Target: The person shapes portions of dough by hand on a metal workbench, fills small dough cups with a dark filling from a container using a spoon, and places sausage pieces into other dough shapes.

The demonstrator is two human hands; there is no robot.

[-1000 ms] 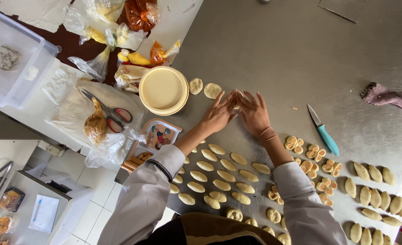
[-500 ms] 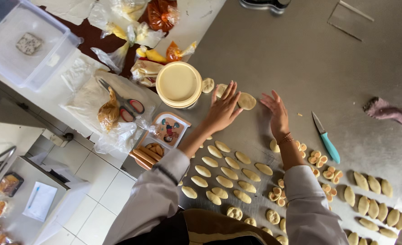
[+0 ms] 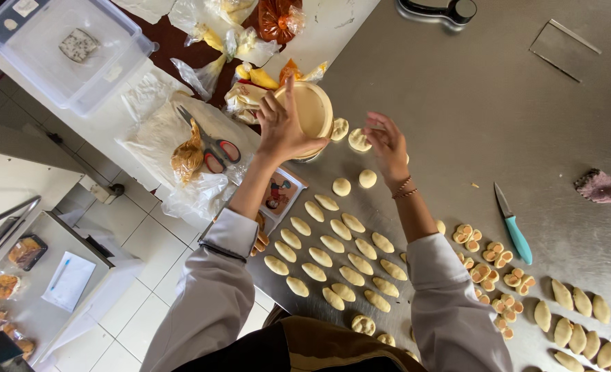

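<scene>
1. Head view, hands. The left hand [image 3: 283,127] is raised with fingers spread, its palm over the near rim of a round cream tub [image 3: 310,110]; whether it touches the tub cannot be told. The right hand [image 3: 387,141] hovers open, fingers loosely curled, holding nothing visible, just right of two small dough pieces [image 3: 350,134] lying beside the tub.
2. Head view, dough at hand. Two round dough balls [image 3: 355,182] sit on the steel surface [image 3: 471,103] between the forearms, within reach of both hands, apparently kept apart from the shaped rows.
3. Head view, shaped pieces. Oval dough pieces [image 3: 340,258] lie in slanted rows nearer the person, spaced so they do not touch. To the right, small notched pieces with orange filling [image 3: 491,265] are grouped in clusters, and more plain ovals [image 3: 574,317] lie at the near right.
4. Head view, tools. A teal-handled knife [image 3: 513,224] rests to the right of the working area, blade pointing away, clear of the dough. A purplish cloth [image 3: 603,189] lies at the right edge.
5. Head view, left side. Scissors [image 3: 212,145] lie on clear plastic wrapping beside a bagged brownish filling [image 3: 187,157]; a clear plastic container [image 3: 71,52] stands at the far left.
</scene>
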